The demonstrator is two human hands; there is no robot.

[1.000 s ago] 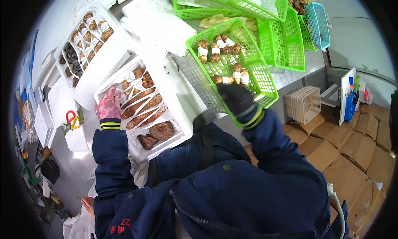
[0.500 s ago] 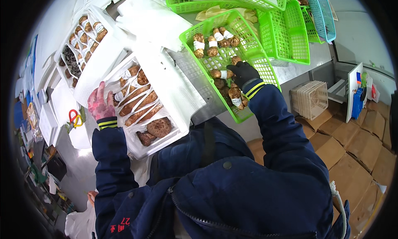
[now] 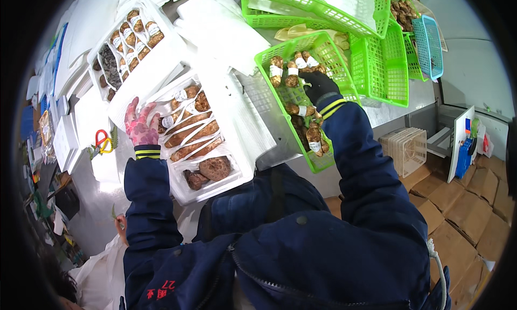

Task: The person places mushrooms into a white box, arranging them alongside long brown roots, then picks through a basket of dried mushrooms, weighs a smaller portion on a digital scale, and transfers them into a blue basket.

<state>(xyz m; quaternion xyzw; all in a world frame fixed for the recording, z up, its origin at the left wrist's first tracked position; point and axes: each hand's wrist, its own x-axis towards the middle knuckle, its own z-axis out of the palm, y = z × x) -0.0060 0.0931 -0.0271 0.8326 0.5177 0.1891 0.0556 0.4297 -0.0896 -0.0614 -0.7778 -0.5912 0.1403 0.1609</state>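
My left hand (image 3: 141, 122), in a pink patterned glove, rests with fingers spread at the left edge of a white foam box (image 3: 245, 173). Inside that box lie long brown mushrooms (image 3: 191, 131) with white strips between them, some wrapped in paper bands, and wide dark-capped mushrooms (image 3: 214, 168) at the near end. My right hand (image 3: 321, 85), black-gloved, reaches into a green basket (image 3: 264, 68), its fingertips beside the far row of banded mushrooms (image 3: 292, 74). Whether those fingers hold a mushroom is hidden. More mushrooms (image 3: 314, 138) lie in the basket's near end.
Another filled foam box (image 3: 161, 51) stands at far left, near white sheets (image 3: 221, 27). Green baskets (image 3: 379, 68) and a blue basket (image 3: 428, 49) occupy the far right. Scissors (image 3: 103, 141) lie at left. Another person's hand (image 3: 121, 226) shows lower left. Flattened cardboard (image 3: 468, 197) covers the floor at right.
My right hand has shifted within the green basket, away from its middle toward the far row of mushrooms. My left hand stays by the foam box. The whole view has shifted slightly.
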